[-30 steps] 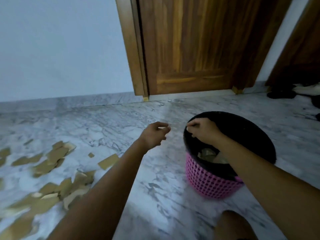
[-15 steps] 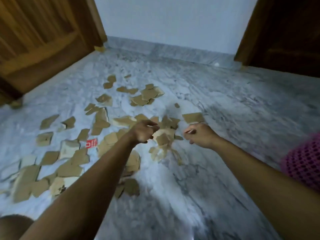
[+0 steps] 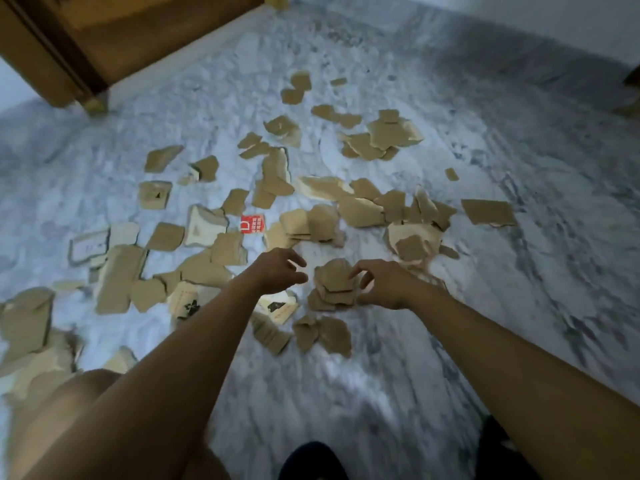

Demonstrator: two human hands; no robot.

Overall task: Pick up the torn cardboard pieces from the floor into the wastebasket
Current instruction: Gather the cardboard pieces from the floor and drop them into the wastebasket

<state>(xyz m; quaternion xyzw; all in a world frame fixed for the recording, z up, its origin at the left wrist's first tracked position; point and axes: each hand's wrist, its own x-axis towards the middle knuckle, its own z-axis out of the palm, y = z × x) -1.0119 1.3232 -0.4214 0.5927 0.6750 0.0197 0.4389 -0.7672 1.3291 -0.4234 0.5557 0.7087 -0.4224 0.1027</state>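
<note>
Several torn brown cardboard pieces [image 3: 356,209] lie scattered over the marble floor [image 3: 519,271], from the far middle to the near left. A small stack of pieces [image 3: 334,277] sits between my hands. My left hand [image 3: 278,271] hovers just left of that stack, fingers spread and holding nothing. My right hand [image 3: 384,284] reaches in from the right, its fingertips at the stack's edge, fingers apart. One red printed scrap [image 3: 252,224] lies among the brown ones. The wastebasket is out of view.
A wooden door and frame [image 3: 79,64] stand at the far left. A white wall [image 3: 554,15] runs along the back right. My knee [image 3: 69,410] shows at the bottom left and a dark shape [image 3: 311,459] at the bottom middle.
The view swung from the pink wastebasket to the cardboard on the floor. Both hands moved down to the small stack and opened their fingers.
</note>
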